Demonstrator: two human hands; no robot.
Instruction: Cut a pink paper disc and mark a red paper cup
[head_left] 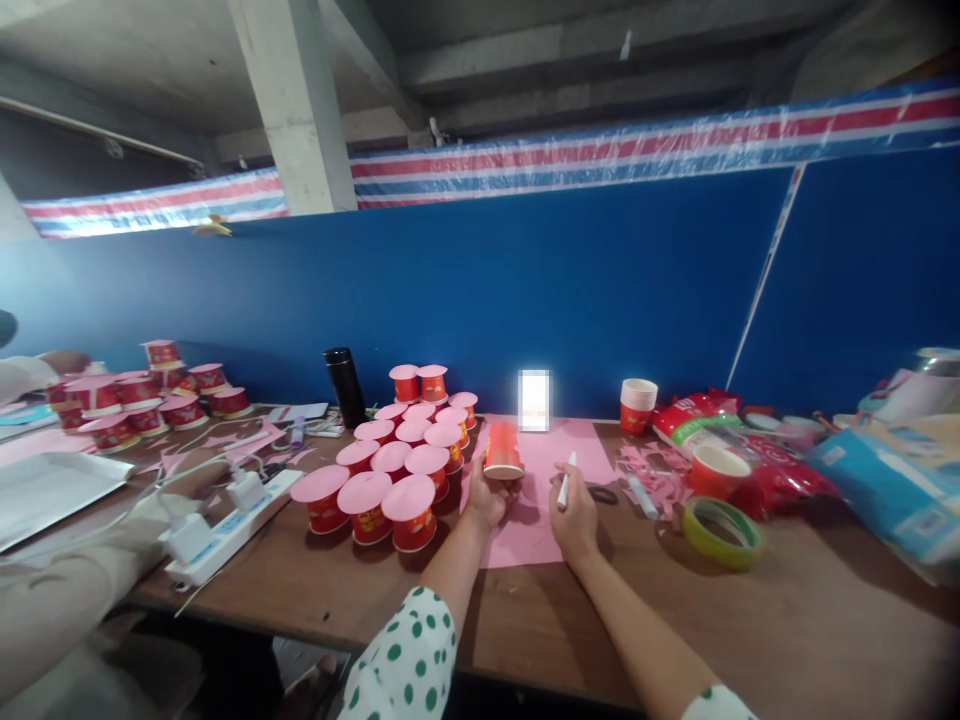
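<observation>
My left hand (486, 497) is closed around a red paper cup (502, 451), held tipped on its side just above a pink paper sheet (541, 478) on the brown table. My right hand (573, 509) grips a white pen (565, 483) upright over the same sheet, a little right of the cup. Just left of my left hand stand several red cups capped with pink paper discs (394, 478). A pair of scissors (601, 494) lies beside my right hand.
A yellow-green tape roll (723, 532), pink paper scraps (651, 470), a stack of cups (637, 406) and red packaging (694, 425) lie to the right. A black flask (345, 386), a white power strip (229, 523) and more capped cups (142, 400) lie to the left. Another person's arm (45, 570) rests at far left.
</observation>
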